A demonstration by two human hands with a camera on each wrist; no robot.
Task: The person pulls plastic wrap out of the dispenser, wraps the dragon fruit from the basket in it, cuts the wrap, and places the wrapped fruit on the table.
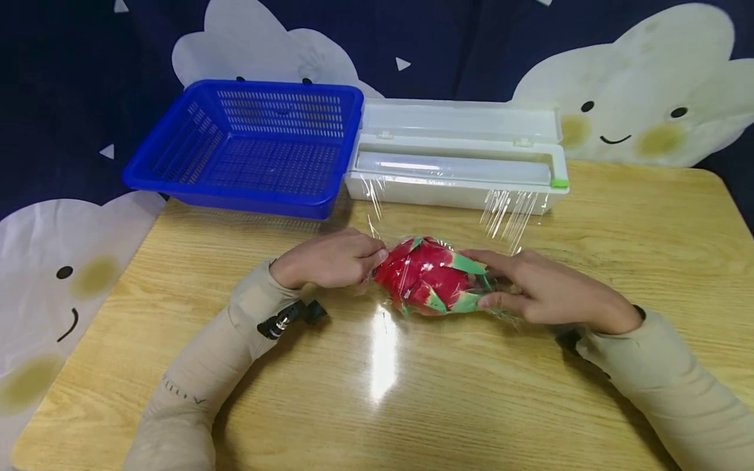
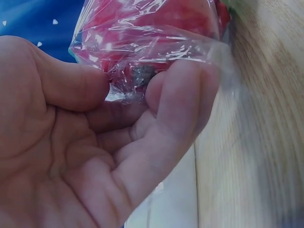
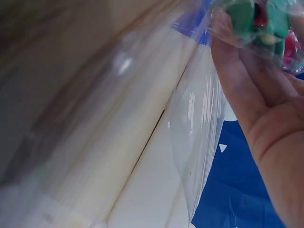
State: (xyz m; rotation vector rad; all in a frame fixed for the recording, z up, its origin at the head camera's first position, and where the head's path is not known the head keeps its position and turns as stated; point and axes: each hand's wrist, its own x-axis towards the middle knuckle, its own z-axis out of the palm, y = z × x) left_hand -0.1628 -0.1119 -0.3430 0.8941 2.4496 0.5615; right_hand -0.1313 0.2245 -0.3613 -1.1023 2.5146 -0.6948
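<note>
A red dragon fruit (image 1: 425, 278) with green scales is wrapped in shiny cling film (image 2: 142, 40), low over the table's middle. My left hand (image 1: 336, 257) is at the fruit's left end, its fingers curled and pinching the film bunched there. The left wrist view shows a dark, rough spot on the fruit end, between thumb and fingers. At the green-tipped right end, my right hand (image 1: 544, 288) grips the wrapped fruit between thumb and fingers. A clear sheet of film (image 1: 506, 212) stretches from the fruit back to the white dispenser box (image 1: 448, 196).
Inside the dispenser, whose lid (image 1: 459, 121) stands up, lies a film roll (image 1: 453, 167); a green slider (image 1: 559, 184) sits at its right end. Left of it stands a blue perforated basket (image 1: 235, 196). The wooden table (image 1: 383, 432) backs onto a dark blue cloud-print cloth (image 1: 436, 39).
</note>
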